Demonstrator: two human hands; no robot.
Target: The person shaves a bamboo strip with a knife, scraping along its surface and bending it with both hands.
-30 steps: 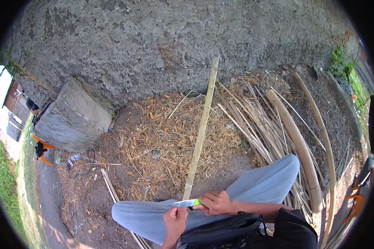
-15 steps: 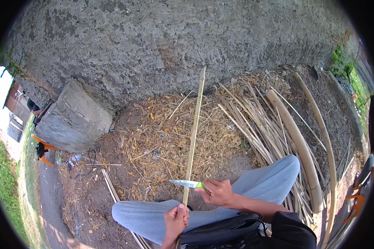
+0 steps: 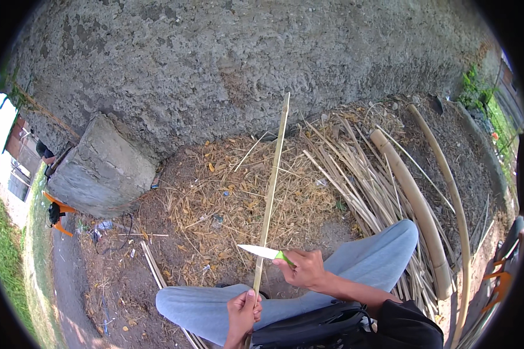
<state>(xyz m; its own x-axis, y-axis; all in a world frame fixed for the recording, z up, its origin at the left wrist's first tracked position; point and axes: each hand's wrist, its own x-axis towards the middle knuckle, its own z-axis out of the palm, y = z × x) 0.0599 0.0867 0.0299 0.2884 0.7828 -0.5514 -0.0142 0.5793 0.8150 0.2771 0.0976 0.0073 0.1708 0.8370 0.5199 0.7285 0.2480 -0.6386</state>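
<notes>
A long, narrow bamboo strip [image 3: 274,168] rises from between my legs and leans away toward the wall. Around its lower part my left hand [image 3: 243,308] is closed, thumb lying along the strip. My right hand [image 3: 301,269] grips a knife by its green handle [image 3: 284,258]. The knife's pale blade [image 3: 258,251] points left and crosses the strip a short way above my left hand. Whether the edge bites into the bamboo cannot be made out.
Split bamboo strips [image 3: 361,174] lie piled at the right, beside a thick bamboo pole [image 3: 413,200] and a thinner curved one [image 3: 451,186]. A rough wall [image 3: 233,58] and a concrete block [image 3: 108,166] bound the far side. Shavings [image 3: 233,198] cover the ground before my knees.
The strip's far end has shifted slightly right and its lower part slightly left. The blade has turned a little and looks brighter. Both hands keep their hold.
</notes>
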